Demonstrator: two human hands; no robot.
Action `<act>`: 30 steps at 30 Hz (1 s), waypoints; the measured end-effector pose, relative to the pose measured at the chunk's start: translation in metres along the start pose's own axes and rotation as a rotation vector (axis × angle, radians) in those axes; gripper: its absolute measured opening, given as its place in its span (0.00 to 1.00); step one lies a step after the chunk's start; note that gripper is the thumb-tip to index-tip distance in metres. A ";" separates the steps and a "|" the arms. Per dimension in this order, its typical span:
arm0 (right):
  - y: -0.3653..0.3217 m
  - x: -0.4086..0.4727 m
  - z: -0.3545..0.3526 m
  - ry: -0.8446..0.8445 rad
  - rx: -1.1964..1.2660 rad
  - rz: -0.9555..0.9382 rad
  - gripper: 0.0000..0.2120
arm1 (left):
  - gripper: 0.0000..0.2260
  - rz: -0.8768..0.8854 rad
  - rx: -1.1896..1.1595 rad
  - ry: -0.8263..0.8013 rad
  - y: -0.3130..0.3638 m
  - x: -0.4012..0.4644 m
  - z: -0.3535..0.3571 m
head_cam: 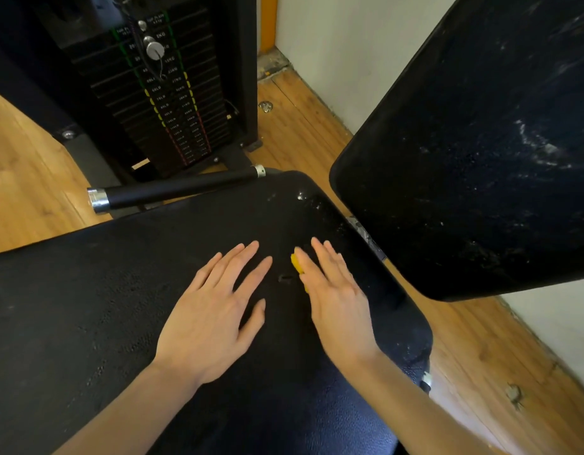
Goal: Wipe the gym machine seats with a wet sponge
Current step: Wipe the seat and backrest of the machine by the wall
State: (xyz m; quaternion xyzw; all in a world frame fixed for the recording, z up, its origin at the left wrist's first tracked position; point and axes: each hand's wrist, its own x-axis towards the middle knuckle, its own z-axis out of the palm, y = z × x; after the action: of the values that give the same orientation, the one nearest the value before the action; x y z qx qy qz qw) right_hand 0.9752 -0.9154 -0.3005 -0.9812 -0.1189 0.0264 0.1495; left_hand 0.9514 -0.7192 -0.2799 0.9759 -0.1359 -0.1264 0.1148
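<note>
A black padded seat (103, 307) fills the lower half of the view, and its black backrest pad (481, 159) rises at the upper right, streaked with wet marks. My left hand (215, 310) lies flat on the seat with its fingers spread and holds nothing. My right hand (336, 297) presses a yellow sponge (296, 265) onto the seat; only the sponge's left edge shows from under the fingers. A small tear (285, 278) marks the seat between my hands. Water drops glint near the seat's far corner (303, 196).
A black handle bar with chrome ends (182, 188) juts out beyond the seat's far edge. The weight stack (166, 93) stands in its black frame at the back. Wooden floor (300, 126) runs along a white wall (343, 44) on the right.
</note>
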 end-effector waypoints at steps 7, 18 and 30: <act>-0.019 0.010 0.011 0.088 0.042 0.207 0.22 | 0.26 0.003 0.014 0.009 0.002 0.001 0.001; -0.018 -0.025 0.006 0.069 0.129 0.209 0.23 | 0.27 0.008 0.052 0.011 0.002 0.000 0.001; 0.017 -0.025 -0.017 -0.018 0.172 0.320 0.20 | 0.25 0.049 0.022 0.037 0.000 0.001 0.000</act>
State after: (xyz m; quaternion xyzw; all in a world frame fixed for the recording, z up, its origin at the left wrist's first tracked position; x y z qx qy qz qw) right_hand 0.9563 -0.9419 -0.2891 -0.9710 0.0399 0.0688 0.2255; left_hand 0.9525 -0.7195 -0.2805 0.9757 -0.1587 -0.1039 0.1098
